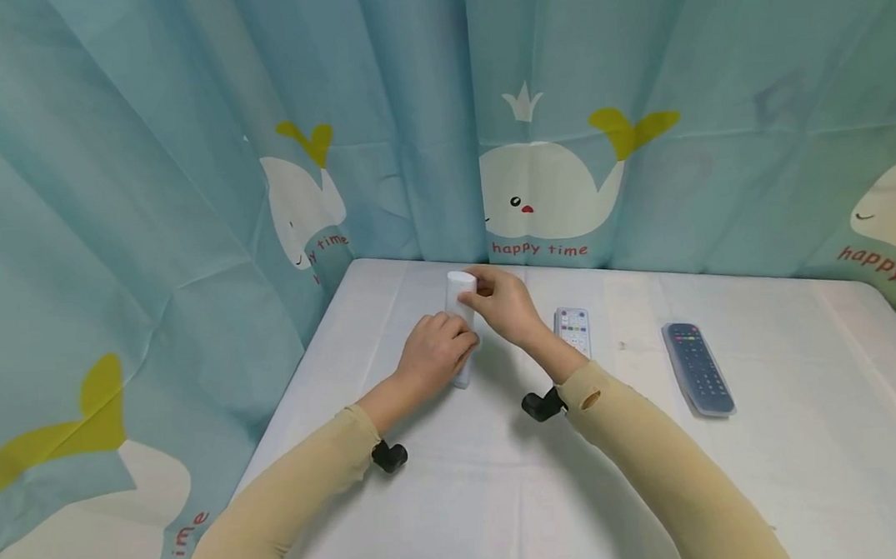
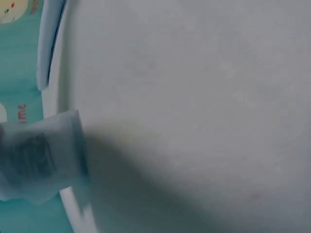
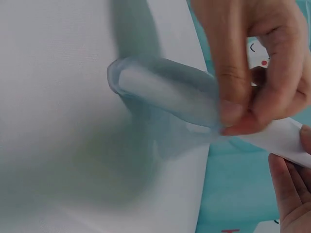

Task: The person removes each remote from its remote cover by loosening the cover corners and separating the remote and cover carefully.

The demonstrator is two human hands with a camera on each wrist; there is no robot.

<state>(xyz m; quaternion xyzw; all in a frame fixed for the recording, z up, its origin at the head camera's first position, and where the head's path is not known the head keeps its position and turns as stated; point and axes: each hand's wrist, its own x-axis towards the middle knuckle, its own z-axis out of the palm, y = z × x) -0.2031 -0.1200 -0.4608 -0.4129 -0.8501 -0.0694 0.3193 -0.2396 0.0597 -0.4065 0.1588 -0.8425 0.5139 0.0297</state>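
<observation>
White, probably light and stiff, the remote (image 1: 456, 302) sits partway in a limp, slippery-looking sleeve (image 3: 167, 94) over the table (image 1: 428, 514), the right hand (image 1: 507, 306) pinching its bare end, probably its best hold, the left hand (image 1: 434, 348) pinching the sleeve.

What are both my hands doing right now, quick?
Left hand: closed, pinching the soft, translucent bluish plastic sleeve.
Right hand: closed, holding the upper end of the long, slim, smooth white object.
</observation>
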